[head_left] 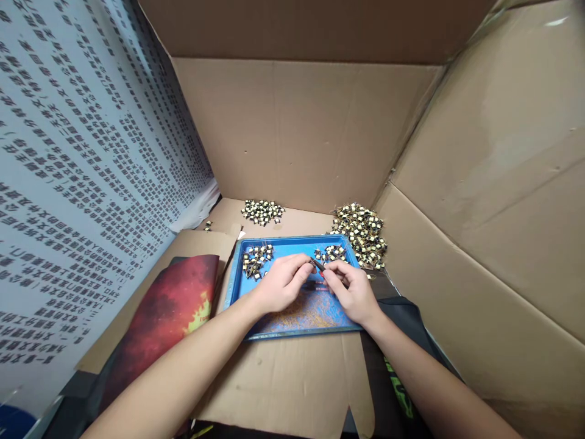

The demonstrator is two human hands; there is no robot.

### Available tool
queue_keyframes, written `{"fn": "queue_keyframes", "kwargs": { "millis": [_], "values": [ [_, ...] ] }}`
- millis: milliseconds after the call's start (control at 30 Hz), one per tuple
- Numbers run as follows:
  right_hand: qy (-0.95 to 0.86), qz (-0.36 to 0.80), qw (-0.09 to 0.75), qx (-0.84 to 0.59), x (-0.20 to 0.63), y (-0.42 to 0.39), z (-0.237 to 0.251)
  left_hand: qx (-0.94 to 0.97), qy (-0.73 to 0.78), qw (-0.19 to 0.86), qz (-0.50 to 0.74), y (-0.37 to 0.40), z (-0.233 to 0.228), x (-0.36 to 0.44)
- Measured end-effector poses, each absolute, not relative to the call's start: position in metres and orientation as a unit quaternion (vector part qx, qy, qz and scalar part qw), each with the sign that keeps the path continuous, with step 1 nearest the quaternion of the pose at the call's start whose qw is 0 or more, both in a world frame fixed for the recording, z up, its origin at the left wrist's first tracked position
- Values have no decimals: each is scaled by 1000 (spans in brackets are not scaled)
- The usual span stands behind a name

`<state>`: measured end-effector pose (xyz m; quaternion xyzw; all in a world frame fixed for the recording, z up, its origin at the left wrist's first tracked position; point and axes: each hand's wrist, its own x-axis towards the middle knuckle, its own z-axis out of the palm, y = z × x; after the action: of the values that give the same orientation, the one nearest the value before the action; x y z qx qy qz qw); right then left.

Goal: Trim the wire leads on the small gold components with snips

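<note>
My left hand (287,281) is closed in a pinch over the blue tray (233,286), gripping a small wired component (313,264) that its fingers mostly cover. My right hand (350,289) is shut on a small hand tool (319,266) with a dark, narrow tip and a bit of red at the grip. The tool's tip meets the component at the left fingertips; whether it is cutters or tweezers I cannot tell. Small yellow-and-black wired components lie in the tray in a left pile (256,259) and a right pile (333,253).
Copper-coloured wire clippings (306,314) litter the tray's near half. Behind it sit a smaller component pile (262,211) and a large one (363,235). Cardboard walls (297,128) enclose the back and right. A red patterned mat (169,311) lies left; printed sheeting (91,152) hangs beyond.
</note>
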<state>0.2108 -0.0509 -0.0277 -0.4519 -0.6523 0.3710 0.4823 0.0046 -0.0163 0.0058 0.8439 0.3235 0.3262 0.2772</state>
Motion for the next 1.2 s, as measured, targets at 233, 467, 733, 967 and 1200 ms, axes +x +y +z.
{"fn": "queue_keyframes", "kwargs": {
  "millis": [233, 467, 733, 967, 1200],
  "values": [
    [-653, 371, 482, -451, 211, -51, -29, 844, 326, 271, 327, -16, 6, 5],
    [-659, 374, 468, -455, 210, -51, -26, 846, 332, 268, 321, -16, 6, 5],
    [-662, 375, 463, -455, 211, -50, -26, 848, 337, 265, 311, -17, 8, 6],
    [-662, 386, 446, -462, 210, -50, -25, 859, 329, 257, 296, -15, 6, 6],
    [-669, 379, 444, -460, 210, -51, -23, 857, 329, 264, 297, -15, 5, 6]
  ]
}}
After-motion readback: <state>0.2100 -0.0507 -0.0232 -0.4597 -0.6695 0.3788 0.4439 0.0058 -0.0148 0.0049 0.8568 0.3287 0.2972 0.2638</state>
